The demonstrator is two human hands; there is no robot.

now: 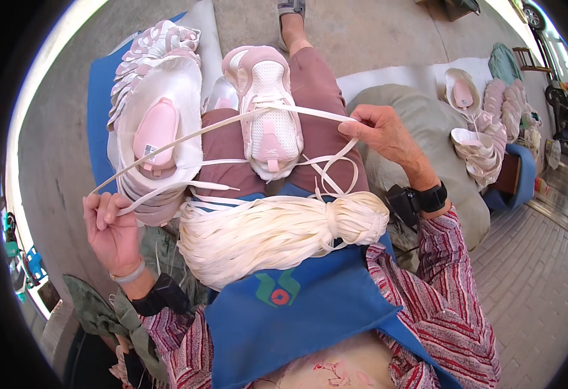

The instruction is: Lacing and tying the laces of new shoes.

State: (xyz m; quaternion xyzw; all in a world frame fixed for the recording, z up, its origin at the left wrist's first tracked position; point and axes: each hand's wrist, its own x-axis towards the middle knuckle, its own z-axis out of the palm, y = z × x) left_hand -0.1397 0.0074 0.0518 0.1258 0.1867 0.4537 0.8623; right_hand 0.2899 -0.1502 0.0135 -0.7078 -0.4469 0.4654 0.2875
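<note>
Stretching flat white lace (187,137), mesh shoe (268,110)

small white printed label (151,150) on pink insole, left shoe stack

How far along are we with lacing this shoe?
Early on. The white and pink shoe on the lap has one white lace crossing it, pulled taut between the left hand and right hand. The lace bundle remains thick. Stacked uppers on the person's left show no laces.
</note>
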